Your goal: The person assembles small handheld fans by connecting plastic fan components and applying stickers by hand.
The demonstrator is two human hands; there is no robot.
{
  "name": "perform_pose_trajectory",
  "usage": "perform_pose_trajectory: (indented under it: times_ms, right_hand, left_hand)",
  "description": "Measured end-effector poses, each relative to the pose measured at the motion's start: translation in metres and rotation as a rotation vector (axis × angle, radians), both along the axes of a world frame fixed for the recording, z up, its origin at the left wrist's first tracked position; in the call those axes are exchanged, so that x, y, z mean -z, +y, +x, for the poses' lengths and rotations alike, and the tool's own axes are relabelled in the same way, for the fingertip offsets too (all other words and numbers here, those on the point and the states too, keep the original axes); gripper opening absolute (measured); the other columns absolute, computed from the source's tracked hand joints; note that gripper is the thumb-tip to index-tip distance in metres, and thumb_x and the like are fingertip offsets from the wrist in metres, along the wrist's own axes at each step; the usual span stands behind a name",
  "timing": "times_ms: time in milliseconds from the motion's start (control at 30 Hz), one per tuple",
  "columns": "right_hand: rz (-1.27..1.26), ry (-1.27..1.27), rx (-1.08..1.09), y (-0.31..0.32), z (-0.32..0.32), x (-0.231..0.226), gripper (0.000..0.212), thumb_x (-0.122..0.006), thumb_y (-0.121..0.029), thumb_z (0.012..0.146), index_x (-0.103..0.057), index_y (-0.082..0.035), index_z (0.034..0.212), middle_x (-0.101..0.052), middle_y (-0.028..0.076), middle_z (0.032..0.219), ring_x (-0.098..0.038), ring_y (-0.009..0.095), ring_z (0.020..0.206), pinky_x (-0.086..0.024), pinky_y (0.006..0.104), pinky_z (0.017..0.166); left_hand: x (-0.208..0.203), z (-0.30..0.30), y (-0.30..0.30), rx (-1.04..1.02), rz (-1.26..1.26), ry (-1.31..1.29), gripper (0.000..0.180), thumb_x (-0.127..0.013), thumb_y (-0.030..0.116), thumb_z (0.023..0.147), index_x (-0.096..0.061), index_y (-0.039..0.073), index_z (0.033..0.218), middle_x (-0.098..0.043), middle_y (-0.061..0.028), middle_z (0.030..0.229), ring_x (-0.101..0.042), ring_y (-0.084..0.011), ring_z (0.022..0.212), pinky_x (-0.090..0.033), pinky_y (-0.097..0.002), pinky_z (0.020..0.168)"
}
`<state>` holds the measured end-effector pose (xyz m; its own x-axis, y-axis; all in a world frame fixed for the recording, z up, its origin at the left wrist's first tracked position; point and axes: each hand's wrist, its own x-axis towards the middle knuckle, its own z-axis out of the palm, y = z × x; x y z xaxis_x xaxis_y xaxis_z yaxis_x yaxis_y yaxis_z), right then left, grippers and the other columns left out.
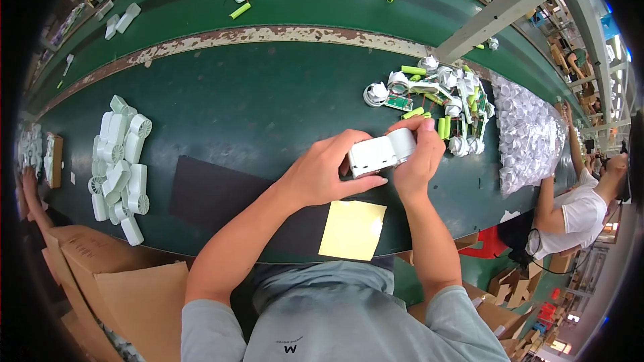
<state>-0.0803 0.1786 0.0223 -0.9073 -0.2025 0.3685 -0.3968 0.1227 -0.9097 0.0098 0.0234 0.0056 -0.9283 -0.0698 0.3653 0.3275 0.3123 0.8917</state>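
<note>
Between both hands, above the green table, is a white plastic handheld fan housing [373,156] with a boxy body and a rounded end. My left hand [328,168] grips the boxy end, thumb along the near side. The fingers of my right hand [419,158] wrap the rounded end. Just beyond my right hand lies a heap of fan inner assemblies [448,97], with white motor parts, wires, green circuit boards and yellow-green battery cells. To the left sits a pile of white fan housings [119,164], some with round grilles.
A yellow paper sheet [353,230] and a black mat [221,191] lie near the table edge. A clear bag of white parts [526,134] stands right, beside a seated co-worker [580,218]. Beyond runs a green conveyor [322,0]; a metal post [506,10] rises at its edge. Cardboard boxes [127,288] stand lower left.
</note>
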Motion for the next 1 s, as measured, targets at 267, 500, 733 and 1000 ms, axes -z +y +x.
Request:
perform_pose_trajectory:
  times_ms: [267,500,733,1000]
  right_hand:
    - [-0.035,-0.094,-0.007,-0.002,0.006,0.002,0.062,-0.031,-0.034,0.11,-0.069,0.003,0.077,-0.061,0.007,0.063,-0.053,0.014,0.057,-0.038,0.0302,0.055]
    - [0.054,0.002,-0.04,0.004,0.004,0.007,0.06,-0.03,-0.034,0.11,-0.065,0.003,0.077,-0.065,0.01,0.07,-0.055,0.014,0.06,-0.042,0.0296,0.058]
    - [0.083,0.192,-0.055,-0.001,0.012,0.003,0.052,-0.033,-0.022,0.106,-0.066,0.002,0.074,-0.06,0.013,0.067,-0.054,0.023,0.055,-0.041,0.0358,0.054]
    - [0.007,0.191,-0.055,-0.003,0.012,0.005,0.05,-0.034,-0.02,0.105,-0.065,0.002,0.072,-0.06,0.013,0.065,-0.053,0.023,0.054,-0.04,0.0356,0.054]
  left_hand:
    - [0.002,0.0,-0.003,-0.082,-0.279,0.037,0.052,-0.089,0.043,0.074,-0.052,0.006,0.074,-0.056,-0.0101,0.064,-0.059,-0.0305,0.058,-0.046,-0.0407,0.054]
    - [0.006,-0.002,-0.008,-0.019,-0.24,0.073,0.043,-0.087,0.035,0.077,-0.058,0.004,0.082,-0.058,-0.0123,0.074,-0.06,-0.0327,0.066,-0.047,-0.0412,0.057]
    - [0.0,0.0,-0.001,0.018,-0.143,0.11,0.047,-0.086,0.021,0.079,-0.063,0.001,0.115,-0.069,-0.0154,0.096,-0.069,-0.0351,0.082,-0.056,-0.0399,0.07]
    - [0.001,0.001,-0.001,0.018,-0.106,0.161,0.043,-0.085,0.013,0.076,-0.064,0.0,0.111,-0.068,-0.0136,0.091,-0.069,-0.0296,0.079,-0.055,-0.0367,0.069]
